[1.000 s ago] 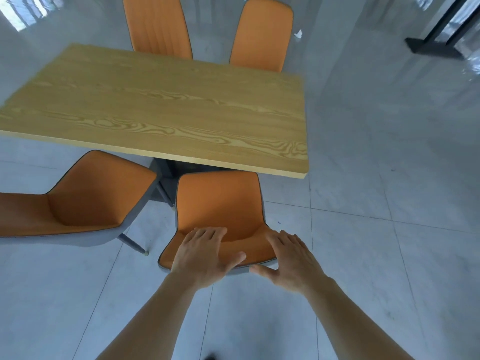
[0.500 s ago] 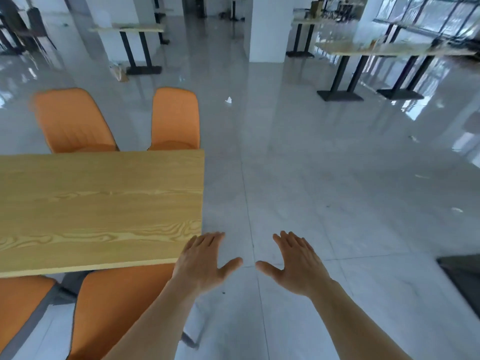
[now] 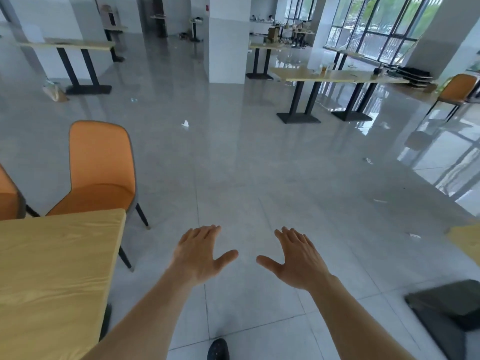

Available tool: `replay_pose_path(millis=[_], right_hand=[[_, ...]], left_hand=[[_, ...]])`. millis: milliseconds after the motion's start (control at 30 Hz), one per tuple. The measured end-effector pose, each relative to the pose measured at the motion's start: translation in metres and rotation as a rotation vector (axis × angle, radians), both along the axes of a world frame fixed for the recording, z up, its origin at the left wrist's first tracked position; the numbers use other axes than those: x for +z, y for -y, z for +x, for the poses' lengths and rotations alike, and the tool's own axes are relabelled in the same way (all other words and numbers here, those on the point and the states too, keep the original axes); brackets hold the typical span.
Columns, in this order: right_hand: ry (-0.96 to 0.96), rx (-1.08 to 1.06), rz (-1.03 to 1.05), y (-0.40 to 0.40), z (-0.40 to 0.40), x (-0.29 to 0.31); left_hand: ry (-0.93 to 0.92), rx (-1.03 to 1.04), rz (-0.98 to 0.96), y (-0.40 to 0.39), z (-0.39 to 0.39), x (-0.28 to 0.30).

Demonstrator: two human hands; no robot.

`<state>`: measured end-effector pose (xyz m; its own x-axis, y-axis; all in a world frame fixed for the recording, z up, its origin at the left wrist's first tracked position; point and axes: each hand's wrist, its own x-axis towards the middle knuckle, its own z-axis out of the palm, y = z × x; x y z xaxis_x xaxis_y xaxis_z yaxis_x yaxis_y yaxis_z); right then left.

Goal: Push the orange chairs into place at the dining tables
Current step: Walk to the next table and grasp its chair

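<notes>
My left hand (image 3: 200, 253) and my right hand (image 3: 296, 258) hover side by side over bare floor, palms down, fingers spread, holding nothing. A wooden dining table (image 3: 52, 268) fills the lower left. At its far side stands an orange chair (image 3: 100, 167), its seat partly under the tabletop. A slice of a second orange chair (image 3: 6, 196) shows at the left edge. Far off at the right stands another orange chair (image 3: 458, 89) alone near the windows.
Grey glossy tiles stretch ahead. Two wooden tables on black pedestals (image 3: 335, 76) stand at the back right, another (image 3: 72, 45) at the back left. A white pillar (image 3: 227, 40) rises in the middle. A table corner (image 3: 467, 242) and black base (image 3: 452, 307) sit at right. Paper scraps (image 3: 185, 123) litter the floor.
My hands have left the near chair's backrest and now hang over open floor. The view has swung up and to the right, so the table slid to the left.
</notes>
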<state>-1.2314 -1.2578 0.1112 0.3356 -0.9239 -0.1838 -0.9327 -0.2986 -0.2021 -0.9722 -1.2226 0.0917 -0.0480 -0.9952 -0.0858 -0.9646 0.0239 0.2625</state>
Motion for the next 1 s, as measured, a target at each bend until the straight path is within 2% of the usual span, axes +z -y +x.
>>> replay_pose_path(millis=[233,400,633,800,900,1000], right_hand=[[-0.002,-0.016,-0.029,0.202,0.034,0.031],[0.007,0.01,-0.016,0.325,0.064,0.043],[0.013,0.069,-0.034,0.532,0.105,0.023],[0.011,0.141,-0.011,0.704,0.145,0.029],[-0.001,0.187,-0.026,0.776,0.172,0.037],[0.003,0.27,0.0,0.851,0.232,0.041]], left_hand=[[-0.014,0.023,-0.022,0.206,0.035,0.023],[-0.004,0.033,-0.02,0.323,0.061,0.033],[0.033,0.069,-0.034,0.515,0.104,0.019],[0.032,0.167,-0.041,0.662,0.145,0.032],[0.035,0.199,-0.064,0.714,0.171,0.045],[0.001,0.306,-0.062,0.766,0.218,0.049]])
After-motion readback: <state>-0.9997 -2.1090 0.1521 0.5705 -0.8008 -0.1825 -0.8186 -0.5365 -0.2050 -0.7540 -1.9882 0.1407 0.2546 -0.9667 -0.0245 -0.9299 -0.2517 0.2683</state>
